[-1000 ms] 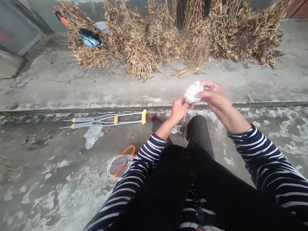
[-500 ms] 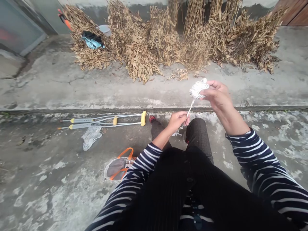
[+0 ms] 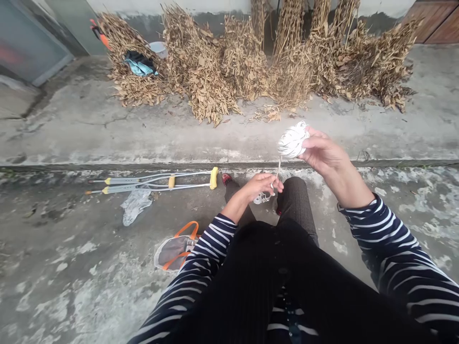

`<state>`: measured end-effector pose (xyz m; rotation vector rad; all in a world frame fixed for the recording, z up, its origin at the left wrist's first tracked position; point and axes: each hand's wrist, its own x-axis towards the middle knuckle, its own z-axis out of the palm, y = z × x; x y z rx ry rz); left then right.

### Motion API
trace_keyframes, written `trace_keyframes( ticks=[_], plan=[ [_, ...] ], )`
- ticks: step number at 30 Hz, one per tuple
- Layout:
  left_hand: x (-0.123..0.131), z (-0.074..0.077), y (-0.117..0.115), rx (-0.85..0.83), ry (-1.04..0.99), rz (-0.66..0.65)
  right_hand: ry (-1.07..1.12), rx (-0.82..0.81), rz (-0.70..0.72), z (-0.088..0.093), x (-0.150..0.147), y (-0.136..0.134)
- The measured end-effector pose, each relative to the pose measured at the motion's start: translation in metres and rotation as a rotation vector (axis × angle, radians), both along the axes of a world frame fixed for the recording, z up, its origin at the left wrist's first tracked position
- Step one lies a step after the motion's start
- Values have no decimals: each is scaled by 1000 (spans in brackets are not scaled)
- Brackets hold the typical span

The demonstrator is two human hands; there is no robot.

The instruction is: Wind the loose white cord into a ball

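Note:
A bundle of white cord (image 3: 292,140) is pinched at its right side between the thumb and fingers of my right hand (image 3: 324,155). From the bundle's lower left a short length of cord (image 3: 278,166) runs down to my left hand (image 3: 260,186). That hand's fingers are closed on the cord's lower part. Below the left hand, between my feet, lies a pale tangled thing (image 3: 261,198) on the ground; its kind is too small to tell.
Crutches (image 3: 158,183) with yellow pads lie at the left beside a clear plastic bag (image 3: 136,206). A grey bag with orange handles (image 3: 175,251) sits near my left arm. Beyond a low concrete step (image 3: 143,138), dried plant bundles (image 3: 211,71) lean against the wall.
The white bundle has turned and shifted slightly left and down with my right hand. My left hand has moved a little down, its fingers rearranged on the cord.

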<state>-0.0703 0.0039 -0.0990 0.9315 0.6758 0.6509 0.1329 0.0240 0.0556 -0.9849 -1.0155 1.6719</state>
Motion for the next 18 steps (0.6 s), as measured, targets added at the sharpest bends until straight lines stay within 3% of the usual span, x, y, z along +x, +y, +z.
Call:
trace_keyframes(
  ticks=[4,8,10,13,18],
  plan=[
    [10,19,19,240,100,291,-120,54,-44,-1,-8,-4],
    [26,49,26,345,-56,429,-163,59,-170,-5,-15,-4],
    [34,56,26,356,-49,498,-145,32,-161,-6,-15,-3],
    [39,57,27,354,33,556,-111,-25,-82,-9,-12,-1],
    [34,59,28,346,72,526,-52,-67,21,-17,1,2]
  ],
)
